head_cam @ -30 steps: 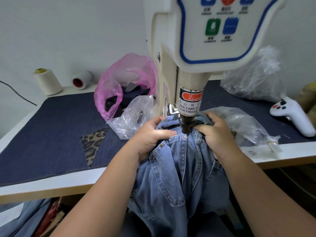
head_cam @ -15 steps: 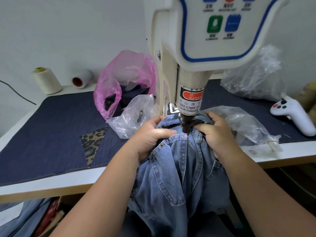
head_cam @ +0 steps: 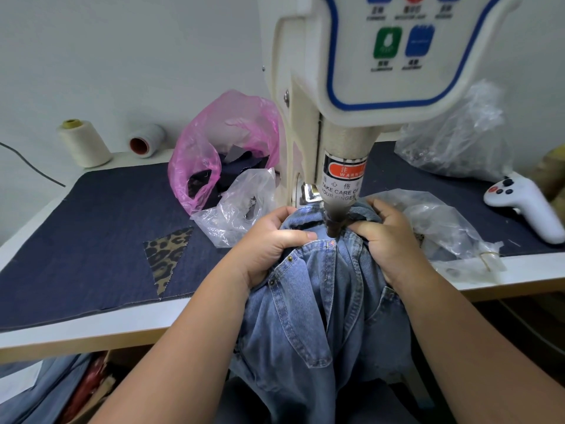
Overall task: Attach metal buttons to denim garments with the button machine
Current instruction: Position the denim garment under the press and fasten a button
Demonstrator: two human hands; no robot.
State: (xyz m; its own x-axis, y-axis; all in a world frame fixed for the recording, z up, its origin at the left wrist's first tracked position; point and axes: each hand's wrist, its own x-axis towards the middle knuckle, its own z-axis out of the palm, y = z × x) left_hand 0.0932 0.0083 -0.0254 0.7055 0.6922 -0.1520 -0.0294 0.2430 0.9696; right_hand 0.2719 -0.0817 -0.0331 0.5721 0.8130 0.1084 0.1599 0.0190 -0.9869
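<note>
A blue denim garment (head_cam: 321, 301) hangs over the table's front edge with its top under the punch (head_cam: 332, 228) of the cream button machine (head_cam: 351, 87). My left hand (head_cam: 269, 246) grips the denim just left of the punch, thumb lying across the fabric. On the right side my right hand (head_cam: 388, 240) grips the denim, fingers curled into the cloth beside the punch. The punch tip looks blurred and sits on the fabric; a small red light dot shows just below it. Two metal rivets (head_cam: 279, 270) show on the garment near my left hand.
A pink bag (head_cam: 220, 154) of dark scraps and a clear bag (head_cam: 241, 209) lie left of the machine. More clear bags (head_cam: 440, 221) lie right, with a white handheld controller (head_cam: 526, 206). Two thread cones (head_cam: 82, 142) stand at back left. A leopard patch (head_cam: 166, 255) lies on the dark mat.
The punch has come down onto the denim and looks blurred. Both hands keep the same grip on the garment.
</note>
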